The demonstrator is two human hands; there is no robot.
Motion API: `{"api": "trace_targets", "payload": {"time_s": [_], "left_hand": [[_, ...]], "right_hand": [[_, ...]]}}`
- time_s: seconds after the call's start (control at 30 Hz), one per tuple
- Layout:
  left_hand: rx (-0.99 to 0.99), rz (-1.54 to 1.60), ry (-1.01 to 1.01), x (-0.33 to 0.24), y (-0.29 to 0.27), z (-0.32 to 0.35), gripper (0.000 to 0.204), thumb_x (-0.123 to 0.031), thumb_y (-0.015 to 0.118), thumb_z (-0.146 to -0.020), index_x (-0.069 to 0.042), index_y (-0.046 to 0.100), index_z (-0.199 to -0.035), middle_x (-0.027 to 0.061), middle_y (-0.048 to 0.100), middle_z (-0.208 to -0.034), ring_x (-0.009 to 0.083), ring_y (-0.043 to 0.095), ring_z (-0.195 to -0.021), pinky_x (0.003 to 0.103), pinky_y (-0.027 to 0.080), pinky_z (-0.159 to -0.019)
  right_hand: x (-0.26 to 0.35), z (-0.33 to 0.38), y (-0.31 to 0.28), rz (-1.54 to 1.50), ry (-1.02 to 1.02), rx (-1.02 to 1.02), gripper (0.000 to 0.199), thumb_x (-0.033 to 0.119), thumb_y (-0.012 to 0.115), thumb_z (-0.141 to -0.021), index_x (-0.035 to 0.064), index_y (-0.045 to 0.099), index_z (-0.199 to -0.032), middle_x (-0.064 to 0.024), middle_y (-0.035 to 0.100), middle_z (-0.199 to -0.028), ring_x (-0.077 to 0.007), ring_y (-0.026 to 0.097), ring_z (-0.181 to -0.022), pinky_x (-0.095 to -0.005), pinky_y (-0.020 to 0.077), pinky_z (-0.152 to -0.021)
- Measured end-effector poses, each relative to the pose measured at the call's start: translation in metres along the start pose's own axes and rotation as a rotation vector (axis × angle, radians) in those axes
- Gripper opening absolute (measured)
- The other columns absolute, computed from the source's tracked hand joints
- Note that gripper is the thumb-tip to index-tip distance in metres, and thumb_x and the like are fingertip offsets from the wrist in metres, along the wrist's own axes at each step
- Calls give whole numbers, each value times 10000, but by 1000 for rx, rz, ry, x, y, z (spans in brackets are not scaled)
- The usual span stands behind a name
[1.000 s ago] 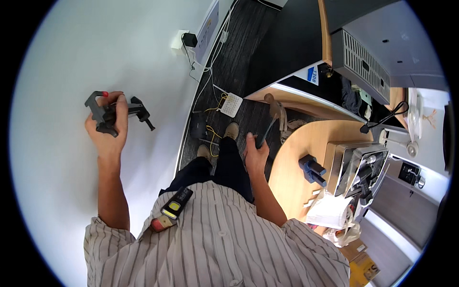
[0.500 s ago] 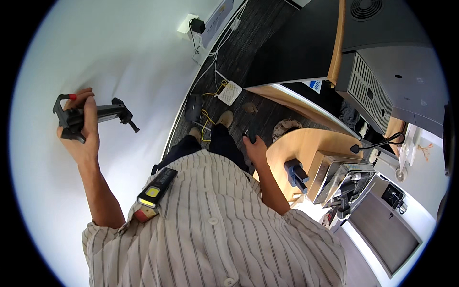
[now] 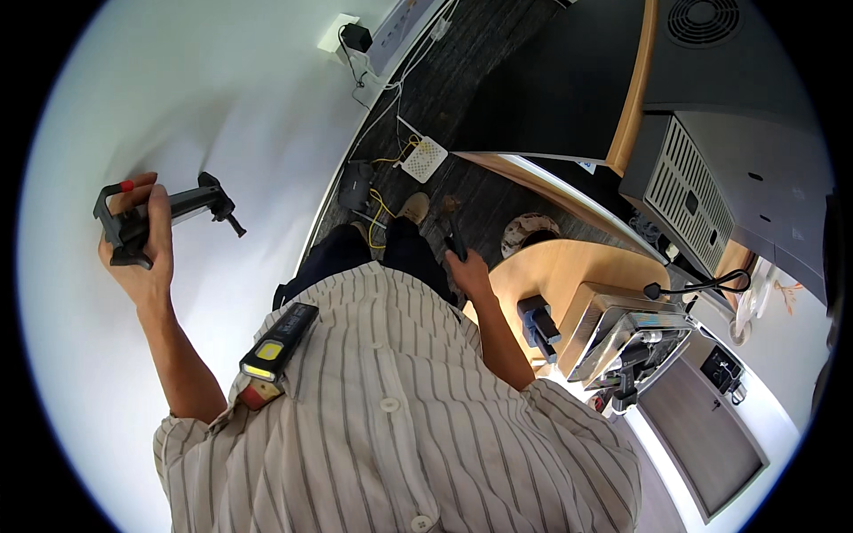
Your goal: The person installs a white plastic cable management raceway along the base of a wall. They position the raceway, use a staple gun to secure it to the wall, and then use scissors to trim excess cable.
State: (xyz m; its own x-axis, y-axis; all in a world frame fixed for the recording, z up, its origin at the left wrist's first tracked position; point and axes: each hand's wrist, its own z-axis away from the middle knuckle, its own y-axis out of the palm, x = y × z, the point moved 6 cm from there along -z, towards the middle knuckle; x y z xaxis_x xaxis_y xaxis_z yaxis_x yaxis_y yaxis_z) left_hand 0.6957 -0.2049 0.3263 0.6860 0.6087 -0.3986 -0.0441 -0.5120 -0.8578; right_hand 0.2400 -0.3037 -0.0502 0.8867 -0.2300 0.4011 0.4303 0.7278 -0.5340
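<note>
My left hand (image 3: 147, 258), raised in front of the white wall, is closed round a black clamp-like tool (image 3: 185, 202). It has a bent hook with a red tip at one end and a thin threaded-looking rod at the other. Low by my right leg, my right hand (image 3: 469, 271) grips the dark handle of a black-handled tool (image 3: 455, 240). Its small brownish head points away from me over the dark floor; its exact kind is hard to make out.
Right of me stands a wooden table (image 3: 524, 266) with a dark blue block-shaped object (image 3: 538, 327) and a metal case (image 3: 591, 333) of tools. A white router box (image 3: 424, 160) and cables lie on the floor. A lit work light (image 3: 277, 342) hangs on my shirt.
My left hand has shifted slightly left with the clamp-like tool. The tool in my right hand has swung, its head now nearer my foot.
</note>
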Motion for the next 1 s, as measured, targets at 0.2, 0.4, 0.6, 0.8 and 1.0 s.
{"api": "trace_targets", "payload": {"time_s": [0.2,0.4,0.6,0.8,1.0], "left_hand": [[57,-28,1,7,0,0,171,-148,643,-907,10,666,-969,109,706,-1016,163,660,-849,319,548,-765],[4,29,38,-1,2,-1,99,-92,676,-852,0,666,-888,114,716,-957,181,668,-811,305,518,-717],[8,10,29,-3,2,-2,97,-89,679,-844,0,676,-881,112,714,-972,191,670,-834,308,522,-719],[54,-64,41,5,2,1,136,-123,664,-894,0,673,-952,113,699,-1046,187,662,-921,319,555,-785],[18,34,94,-6,6,-1,78,-59,679,-851,5,682,-897,128,704,-984,194,664,-849,309,527,-767]], "right_hand": [[20,-6,-8,-42,40,123,626,482,593,-858,-105,613,-1075,-346,633,-1040,-465,611,-1046,-472,477,-883],[35,-8,-20,-18,52,126,580,481,597,-859,-84,615,-987,-308,657,-951,-464,633,-975,-486,486,-821],[12,-26,0,-23,21,101,637,477,634,-851,-116,596,-1079,-231,653,-790,-290,668,-658,-402,497,-591],[-2,-28,13,17,-35,67,631,468,636,-851,-116,589,-1085,-227,644,-768,-275,659,-627,-387,495,-571],[13,-13,-1,73,-45,45,639,477,622,-835,-119,607,-1064,-309,664,-941,-398,673,-917,-438,512,-800]]}}
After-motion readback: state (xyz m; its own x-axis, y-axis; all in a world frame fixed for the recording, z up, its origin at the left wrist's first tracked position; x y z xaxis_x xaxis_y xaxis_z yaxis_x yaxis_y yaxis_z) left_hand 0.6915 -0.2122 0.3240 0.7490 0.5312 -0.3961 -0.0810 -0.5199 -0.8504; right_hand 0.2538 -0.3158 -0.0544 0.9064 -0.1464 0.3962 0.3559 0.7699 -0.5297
